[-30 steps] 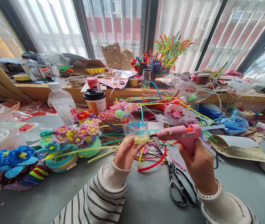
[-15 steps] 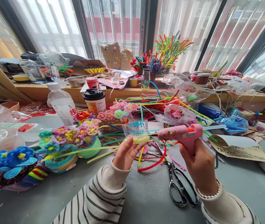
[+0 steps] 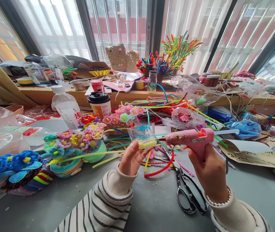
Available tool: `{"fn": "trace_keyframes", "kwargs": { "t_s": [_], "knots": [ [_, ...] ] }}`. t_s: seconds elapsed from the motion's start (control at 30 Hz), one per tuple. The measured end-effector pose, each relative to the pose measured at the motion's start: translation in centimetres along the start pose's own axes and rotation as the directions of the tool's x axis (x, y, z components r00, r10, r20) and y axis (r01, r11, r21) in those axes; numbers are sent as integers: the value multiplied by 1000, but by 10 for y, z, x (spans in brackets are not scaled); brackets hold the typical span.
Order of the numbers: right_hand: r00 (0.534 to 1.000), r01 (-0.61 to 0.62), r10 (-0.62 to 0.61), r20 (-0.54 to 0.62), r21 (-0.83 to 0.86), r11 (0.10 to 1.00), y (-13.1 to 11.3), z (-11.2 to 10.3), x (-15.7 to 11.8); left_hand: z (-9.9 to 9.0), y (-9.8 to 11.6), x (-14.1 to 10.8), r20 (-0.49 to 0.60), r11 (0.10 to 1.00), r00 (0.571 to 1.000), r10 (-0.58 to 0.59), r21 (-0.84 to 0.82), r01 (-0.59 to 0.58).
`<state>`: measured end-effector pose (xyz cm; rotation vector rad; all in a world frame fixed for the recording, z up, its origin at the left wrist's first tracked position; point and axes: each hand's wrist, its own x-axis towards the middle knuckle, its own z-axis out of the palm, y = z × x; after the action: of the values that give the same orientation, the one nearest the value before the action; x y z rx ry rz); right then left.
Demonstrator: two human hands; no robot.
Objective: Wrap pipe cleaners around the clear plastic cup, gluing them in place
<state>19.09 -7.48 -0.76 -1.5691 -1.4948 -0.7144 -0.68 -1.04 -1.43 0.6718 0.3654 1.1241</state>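
Gripping the smooth pink plastic glue gun (image 3: pixel 192 140), the right hand (image 3: pixel 207 170) has its fingers wrapped around the handle, while a translucent rod (image 3: pixel 227 132) juts from the rear of the tool. Its dark, narrow nozzle points toward the left hand (image 3: pixel 130 158), close to a pale yellow piece (image 3: pixel 147 143) that the person holds above the middle of the table (image 3: pixel 157 212). This hand is half open, palm turned up, with the yellow piece lying between the thumb and the extended fingers. Just behind it shows a thin, clear plastic item (image 3: pixel 139 131) printed with blue characters; whether the two touch cannot be told.

Knitted cuffs end both sleeves, the left one (image 3: pixel 98 203) cream with dark stripes, and a string of round, pearly beads (image 3: pixel 218 202) circles the right wrist. Below the glue gun lie metal scissors (image 3: pixel 191 196) with looped black handles, beside a curved, fuzzy red stem (image 3: pixel 160 174). Glitter speckles the flat grey tabletop. Over to the left, plush blue flowers (image 3: pixel 26 161) with yellow centres sit near a ribbed mint-green pot (image 3: pixel 97 153); farther back are soft pink blossoms (image 3: pixel 130 112) and a paper cup (image 3: pixel 100 108) with a glossy black lid.
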Motion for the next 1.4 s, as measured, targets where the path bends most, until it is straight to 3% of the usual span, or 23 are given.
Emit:
{"fn": "trace_keyframes", "kwargs": {
  "t_s": [0.67,0.9,1.03,1.2,1.33,1.4],
  "knots": [
    [989,-138,134,66,60,989,-2,0,-2,-1,0,-3,52,1000,999,8,16,-9],
    [989,-141,140,44,6,990,2,-1,-2,3,1,-3,77,995,996,50,82,-57],
    [978,-209,208,27,20,978,3,-1,2,9,4,-5,86,992,995,51,107,-60],
    [916,-396,390,95,62,916,14,-8,12,10,11,-6,48,996,995,82,25,-83],
    [792,-576,544,277,42,817,47,-24,13,5,18,-1,-31,994,995,92,-55,-93],
    [749,-593,544,378,14,805,70,-33,7,2,21,1,-73,991,991,112,-68,-117]
  ]
}}
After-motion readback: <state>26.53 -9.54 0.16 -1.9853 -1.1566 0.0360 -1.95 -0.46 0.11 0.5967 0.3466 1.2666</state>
